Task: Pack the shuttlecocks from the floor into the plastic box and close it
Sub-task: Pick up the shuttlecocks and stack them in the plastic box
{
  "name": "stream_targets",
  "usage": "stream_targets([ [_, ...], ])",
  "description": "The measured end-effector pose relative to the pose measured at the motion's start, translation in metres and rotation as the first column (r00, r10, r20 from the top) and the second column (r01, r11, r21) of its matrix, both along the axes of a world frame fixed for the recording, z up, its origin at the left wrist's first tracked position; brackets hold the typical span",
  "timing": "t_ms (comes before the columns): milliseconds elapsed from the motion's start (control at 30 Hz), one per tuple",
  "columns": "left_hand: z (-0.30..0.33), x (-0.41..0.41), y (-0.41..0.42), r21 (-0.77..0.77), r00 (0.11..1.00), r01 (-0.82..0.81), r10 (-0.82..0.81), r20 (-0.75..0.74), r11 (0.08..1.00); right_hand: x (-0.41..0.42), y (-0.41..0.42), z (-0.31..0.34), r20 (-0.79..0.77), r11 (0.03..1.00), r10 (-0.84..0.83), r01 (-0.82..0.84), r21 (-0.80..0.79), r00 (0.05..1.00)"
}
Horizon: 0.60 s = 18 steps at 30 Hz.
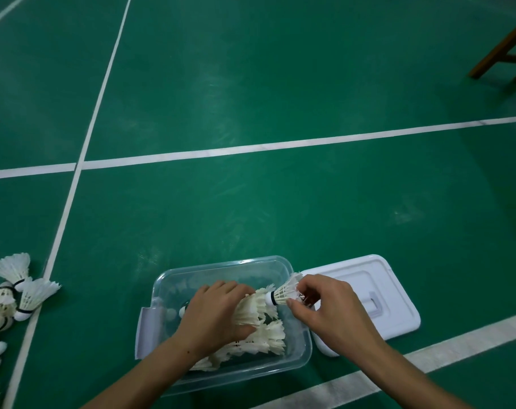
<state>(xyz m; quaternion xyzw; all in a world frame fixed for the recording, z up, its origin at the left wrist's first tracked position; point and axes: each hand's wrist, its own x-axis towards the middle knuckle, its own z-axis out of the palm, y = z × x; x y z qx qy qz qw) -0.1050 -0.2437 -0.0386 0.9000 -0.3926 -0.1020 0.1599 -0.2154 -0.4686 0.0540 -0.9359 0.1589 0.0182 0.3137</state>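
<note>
1. Floor [280, 98]: green court surface crossed by white lines [251, 147]; it carries everything listed below.
2. Wooden furniture legs [504, 45]: brown, standing at the far right corner of the floor, well apart from the other items.
3. Plastic box [221, 268]: clear, rectangular, uncovered, resting on the floor near its near edge; a flap handle shows at the box's left end.
4. Lid [398, 290]: white, lying flat on the floor just beside the right end of the plastic box, with a recessed handle at its middle.
5. Loose shuttlecocks [18, 287]: a cluster of white feathered shuttlecocks lying on the floor at its left edge, well apart from the plastic box, just left of a white line.
6. Packed shuttlecocks [262, 335]: several white shuttlecocks lying inside the plastic box, feathers overlapping, mostly toward its right half.
7. Left hand [215, 314]: reaches into the plastic box; its grip is curled around a stack of the packed shuttlecocks, thumb below and fingers above the feathers.
8. Right hand [327, 311]: held above the right rim of the plastic box; its grip pinches the feather end of the single shuttlecock.
9. Single shuttlecock [283, 292]: held horizontally, white cork pointing left and touching the feathers of the stack in the left hand.
</note>
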Motion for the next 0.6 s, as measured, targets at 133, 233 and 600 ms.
stream_targets([
  [133,0.012,0.003,0.015,-0.091,0.994,-0.071,0.063,-0.087,0.993,0.009,0.021,0.001,-0.014,0.995,0.089,-0.09,-0.043,0.996],
  [233,0.017,0.004,0.022,-0.117,0.991,-0.098,0.087,-0.097,0.988,0.019,0.039,-0.006,-0.078,0.987,0.157,-0.158,0.004,0.984],
  [600,0.015,0.0,0.008,-0.025,0.987,-0.118,0.114,-0.116,0.993,0.047,0.045,-0.034,-0.376,0.944,0.148,-0.018,0.328,0.915],
])
